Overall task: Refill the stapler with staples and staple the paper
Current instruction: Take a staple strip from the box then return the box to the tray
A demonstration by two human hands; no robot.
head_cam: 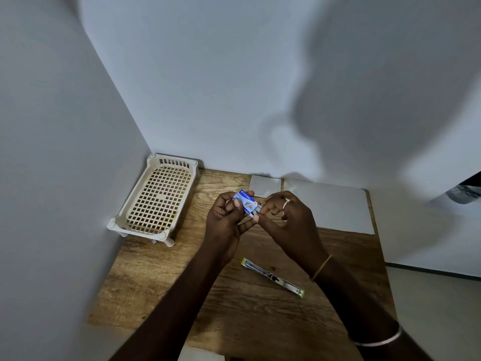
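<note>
A: Where do things stand?

B: The left hand [223, 217] grips the staple box [246, 201] above the table [161, 280]. The right hand [289, 220] pinches the grey bit at the box's open end. The stapler [273, 277] lies opened flat near the right wrist, with the paper [330, 207] at the back.

A: Advice?

B: Draw straight out, slowly (a strip snaps if bent, I'd judge), keeping the box level.

Staple box [246, 201] in left hand [225, 220]
</note>
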